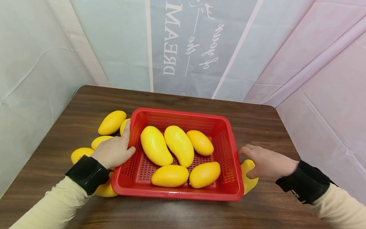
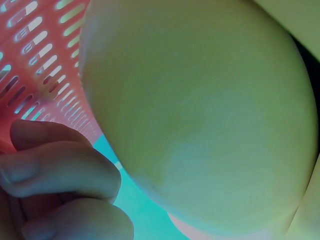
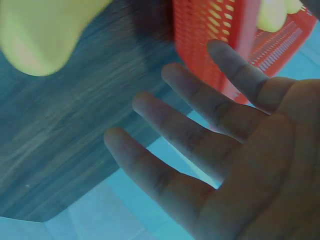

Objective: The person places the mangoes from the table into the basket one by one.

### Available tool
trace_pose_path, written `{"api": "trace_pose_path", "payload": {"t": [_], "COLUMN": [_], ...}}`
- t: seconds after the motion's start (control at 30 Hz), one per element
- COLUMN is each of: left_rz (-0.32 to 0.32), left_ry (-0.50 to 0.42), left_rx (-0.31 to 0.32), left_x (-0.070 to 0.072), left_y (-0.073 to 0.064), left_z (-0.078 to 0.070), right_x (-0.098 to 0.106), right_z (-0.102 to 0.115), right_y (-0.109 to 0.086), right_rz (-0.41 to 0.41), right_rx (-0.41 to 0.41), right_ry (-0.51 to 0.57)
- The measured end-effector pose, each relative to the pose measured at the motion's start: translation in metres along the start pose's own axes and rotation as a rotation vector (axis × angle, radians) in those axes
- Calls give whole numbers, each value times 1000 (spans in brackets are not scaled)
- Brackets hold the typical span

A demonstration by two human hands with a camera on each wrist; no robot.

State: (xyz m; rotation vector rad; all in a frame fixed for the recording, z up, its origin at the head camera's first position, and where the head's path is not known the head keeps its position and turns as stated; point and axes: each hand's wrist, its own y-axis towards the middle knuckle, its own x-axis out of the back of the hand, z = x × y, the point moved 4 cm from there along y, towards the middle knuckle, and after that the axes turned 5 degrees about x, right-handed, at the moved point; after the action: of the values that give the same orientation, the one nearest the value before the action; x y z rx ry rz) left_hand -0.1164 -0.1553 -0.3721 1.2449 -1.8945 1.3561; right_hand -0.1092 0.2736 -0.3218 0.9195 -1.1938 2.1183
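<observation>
A red plastic basket (image 1: 183, 196) with slotted walls sits on the table and holds several yellow mangoes (image 1: 179, 146). My left hand (image 1: 115, 152) grips its left rim, thumb over the edge and index finger along the outside. In the left wrist view, curled fingers (image 2: 60, 167) lie by the slotted wall, and a mango (image 2: 200, 115) fills much of the picture. Beside the basket's right wall, my right hand (image 1: 264, 162) hovers above another mango (image 1: 249, 178). Its fingers are spread and fairly straight in the right wrist view, holding nothing.
Several more mangoes (image 1: 112, 122) lie left of the basket, some partly hidden by the left hand and wrist. The dark wooden table (image 1: 183, 214) ends at a back edge before a printed cloth backdrop (image 1: 197, 47). Pale cloth walls (image 1: 328, 105) flank both sides.
</observation>
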Motion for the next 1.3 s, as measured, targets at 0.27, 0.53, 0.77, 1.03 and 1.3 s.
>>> {"api": "trace_pose_path", "payload": {"t": [0.27, 0.53, 0.77, 1.03, 1.3], "left_rz": [-10, -9, -6, -7, -11], "left_ry": [9, 13, 9, 4, 1], "left_rx": [-7, -10, -9, -14, -19], "left_x": [0, 2, 1, 0, 1], "left_y": [0, 0, 1, 2, 1], "left_z": [0, -1, 0, 0, 0], "right_x": [-22, -38, -50, -68, -73], "right_z": [-15, -22, -26, -28, -29], "right_y": [4, 5, 8, 10, 13], "right_rz": [42, 35, 39, 25, -14], "right_rx": [-8, 48, 56, 92, 122], "right_ry": [-97, -154, -129, -200, -230]}}
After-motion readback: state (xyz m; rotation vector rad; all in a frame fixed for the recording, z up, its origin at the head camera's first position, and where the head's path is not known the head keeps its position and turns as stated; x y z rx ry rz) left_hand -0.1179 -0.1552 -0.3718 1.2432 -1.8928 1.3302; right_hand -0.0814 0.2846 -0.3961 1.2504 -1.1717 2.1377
